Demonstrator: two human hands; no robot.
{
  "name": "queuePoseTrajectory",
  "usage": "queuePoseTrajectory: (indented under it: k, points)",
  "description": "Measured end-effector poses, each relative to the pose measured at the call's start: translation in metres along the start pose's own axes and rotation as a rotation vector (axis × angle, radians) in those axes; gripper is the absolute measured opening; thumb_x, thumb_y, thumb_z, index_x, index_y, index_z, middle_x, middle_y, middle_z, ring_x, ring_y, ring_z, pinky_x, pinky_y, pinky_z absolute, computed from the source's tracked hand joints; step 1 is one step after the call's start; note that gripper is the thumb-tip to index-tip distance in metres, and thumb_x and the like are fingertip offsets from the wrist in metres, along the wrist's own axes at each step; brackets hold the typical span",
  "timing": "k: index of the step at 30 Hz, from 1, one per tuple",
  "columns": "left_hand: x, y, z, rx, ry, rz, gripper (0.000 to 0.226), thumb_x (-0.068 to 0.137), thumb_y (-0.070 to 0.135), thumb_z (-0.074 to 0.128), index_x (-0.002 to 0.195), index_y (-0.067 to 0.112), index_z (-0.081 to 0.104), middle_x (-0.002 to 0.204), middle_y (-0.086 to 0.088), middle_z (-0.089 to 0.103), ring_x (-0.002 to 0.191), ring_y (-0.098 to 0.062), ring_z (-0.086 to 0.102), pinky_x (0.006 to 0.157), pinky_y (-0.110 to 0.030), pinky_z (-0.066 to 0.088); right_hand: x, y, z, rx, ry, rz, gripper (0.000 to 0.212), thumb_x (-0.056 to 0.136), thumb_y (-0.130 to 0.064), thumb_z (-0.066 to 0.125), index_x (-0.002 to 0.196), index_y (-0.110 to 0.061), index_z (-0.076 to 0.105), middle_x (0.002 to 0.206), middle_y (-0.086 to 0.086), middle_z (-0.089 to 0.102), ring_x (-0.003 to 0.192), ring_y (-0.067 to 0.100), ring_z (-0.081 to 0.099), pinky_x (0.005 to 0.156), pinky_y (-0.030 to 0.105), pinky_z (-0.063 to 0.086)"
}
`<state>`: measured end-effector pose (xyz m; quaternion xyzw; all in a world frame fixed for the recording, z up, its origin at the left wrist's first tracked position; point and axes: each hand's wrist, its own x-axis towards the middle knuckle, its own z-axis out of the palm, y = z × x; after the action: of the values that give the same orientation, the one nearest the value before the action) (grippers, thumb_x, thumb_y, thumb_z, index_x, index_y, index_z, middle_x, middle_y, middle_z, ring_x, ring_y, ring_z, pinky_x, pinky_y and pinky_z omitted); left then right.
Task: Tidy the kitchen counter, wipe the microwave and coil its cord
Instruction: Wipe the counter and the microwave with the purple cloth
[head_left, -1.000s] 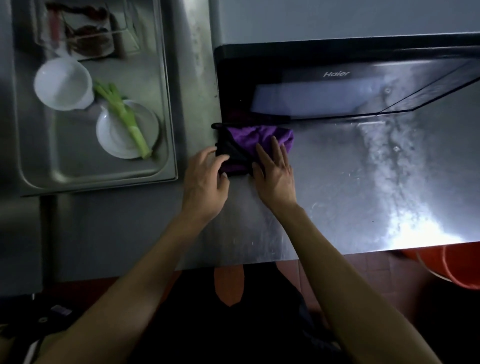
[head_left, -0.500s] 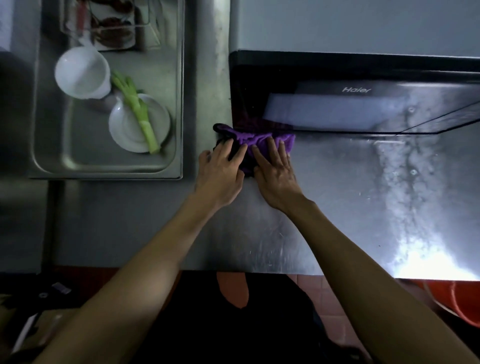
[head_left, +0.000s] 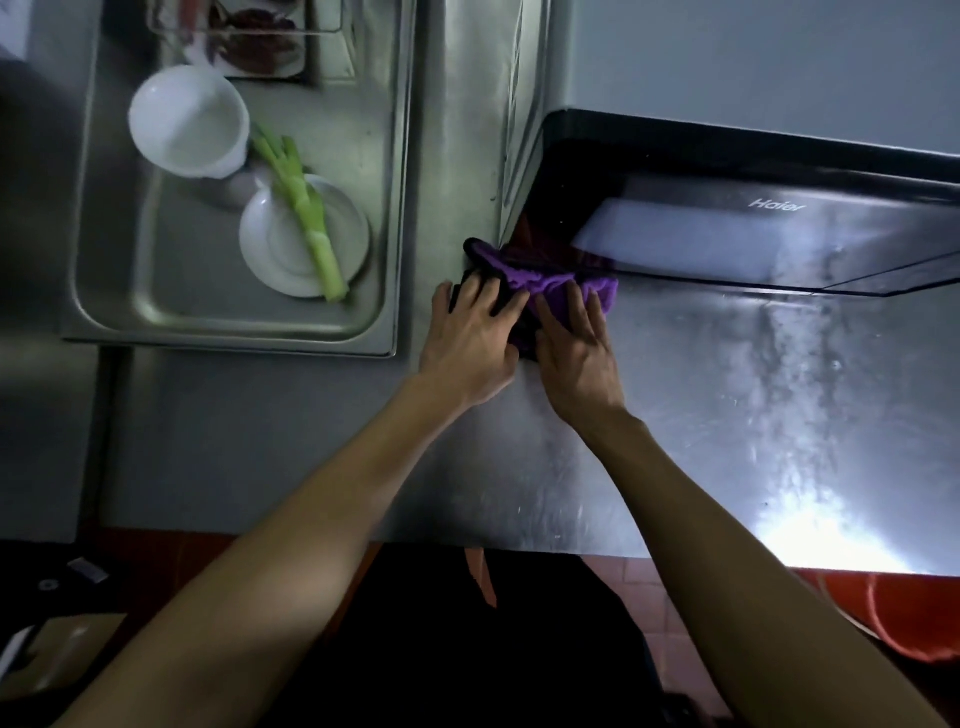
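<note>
A purple cloth with a black edge (head_left: 524, 275) lies bunched on the steel counter (head_left: 727, 415), against the front left corner of the black microwave (head_left: 727, 208). My left hand (head_left: 470, 340) rests on the cloth's left, black-edged part with fingers spread. Beside it, my right hand (head_left: 579, 351) presses flat on the cloth's right part. The two hands touch at the thumbs. The microwave's cord is not visible.
A steel sink (head_left: 104, 312) at the left holds a white cup (head_left: 189, 122), a white plate (head_left: 270, 249) with a green leek stalk (head_left: 306, 223) across it, and a clear container (head_left: 260, 31) at the back. An orange bucket (head_left: 909, 618) stands on the floor at right.
My left hand moved from the cloth's left edge onto it, fingers spreading. The right hand stayed pressed on the cloth. The view shifted, so everything sits further right and lower.
</note>
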<state>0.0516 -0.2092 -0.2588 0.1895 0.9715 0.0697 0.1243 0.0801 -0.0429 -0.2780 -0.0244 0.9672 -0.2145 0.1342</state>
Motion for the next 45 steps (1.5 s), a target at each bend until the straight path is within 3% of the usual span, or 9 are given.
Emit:
queuePoseTrajectory:
  k: [4, 9, 15, 18, 25, 33, 38, 45]
  points:
    - [0.001, 0.017, -0.001, -0.012, -0.04, 0.057, 0.07, 0.084, 0.04, 0.045, 0.15, 0.018, 0.036, 0.146, -0.017, 0.041, 0.136, -0.039, 0.033, 0.114, -0.052, 0.023, -0.01, 0.012, -0.006, -0.079, -0.015, 0.055, 0.053, 0.103, -0.026, 0.042, 0.155, -0.02, 0.032, 0.165, 0.016, 0.015, 0.151, 0.042, 0.005, 0.119, 0.055, 0.027]
    - [0.012, 0.051, -0.004, 0.062, -0.115, 0.078, 0.079, 0.086, 0.04, 0.051, 0.156, 0.016, 0.022, 0.153, -0.024, 0.03, 0.137, -0.044, 0.031, 0.115, -0.051, 0.023, -0.018, 0.038, -0.024, -0.162, -0.053, 0.082, 0.056, 0.104, -0.037, 0.03, 0.157, -0.021, 0.025, 0.164, 0.02, 0.013, 0.151, 0.043, 0.006, 0.123, 0.054, 0.015]
    - [0.026, 0.087, 0.007, 0.11, -0.083, 0.076, 0.082, 0.07, 0.03, 0.064, 0.146, 0.009, 0.043, 0.135, -0.03, 0.05, 0.12, -0.048, 0.049, 0.104, -0.053, 0.04, -0.014, 0.072, -0.048, -0.193, -0.108, 0.092, 0.059, 0.106, -0.044, 0.027, 0.159, -0.025, 0.013, 0.166, 0.015, 0.003, 0.152, 0.04, -0.003, 0.123, 0.053, -0.002]
    - [0.036, 0.115, 0.007, 0.113, -0.116, 0.04, 0.086, 0.075, 0.034, 0.064, 0.152, 0.011, 0.032, 0.141, -0.028, 0.043, 0.127, -0.046, 0.042, 0.11, -0.052, 0.034, -0.019, 0.096, -0.058, -0.213, -0.124, 0.05, 0.06, 0.105, -0.049, 0.025, 0.159, -0.026, 0.01, 0.167, 0.013, 0.001, 0.153, 0.037, -0.004, 0.122, 0.057, -0.003]
    - [0.07, 0.205, 0.015, 0.049, -0.184, 0.004, 0.089, 0.082, 0.035, 0.058, 0.157, 0.017, 0.013, 0.149, -0.023, 0.027, 0.137, -0.044, 0.025, 0.116, -0.052, 0.024, -0.035, 0.182, -0.093, -0.178, -0.11, 0.082, 0.059, 0.105, -0.048, 0.025, 0.159, -0.028, 0.013, 0.168, 0.007, 0.0, 0.153, 0.032, -0.005, 0.12, 0.062, -0.004]
    - [0.108, 0.3, 0.026, 0.018, -0.177, 0.033, 0.089, 0.078, 0.039, 0.049, 0.156, 0.015, 0.016, 0.144, -0.023, 0.033, 0.132, -0.042, 0.03, 0.111, -0.051, 0.03, -0.054, 0.273, -0.129, -0.147, -0.058, 0.134, 0.057, 0.105, -0.046, 0.024, 0.158, -0.028, 0.018, 0.167, 0.007, 0.004, 0.154, 0.03, -0.002, 0.119, 0.063, -0.004]
    - [0.126, 0.346, 0.031, 0.015, -0.181, 0.047, 0.09, 0.077, 0.03, 0.059, 0.155, 0.016, 0.018, 0.149, -0.023, 0.029, 0.137, -0.042, 0.026, 0.114, -0.051, 0.027, -0.059, 0.314, -0.146, -0.086, 0.002, 0.182, 0.056, 0.104, -0.043, 0.031, 0.157, -0.026, 0.025, 0.167, 0.007, 0.011, 0.154, 0.03, 0.002, 0.12, 0.062, -0.002]
    - [0.14, 0.384, 0.037, -0.031, -0.188, 0.05, 0.086, 0.082, 0.034, 0.058, 0.155, 0.018, 0.015, 0.153, -0.022, 0.024, 0.142, -0.041, 0.019, 0.118, -0.051, 0.022, -0.064, 0.341, -0.155, 0.026, 0.072, 0.235, 0.054, 0.099, -0.039, 0.033, 0.151, -0.025, 0.038, 0.163, 0.012, 0.022, 0.151, 0.037, 0.013, 0.121, 0.059, 0.004]
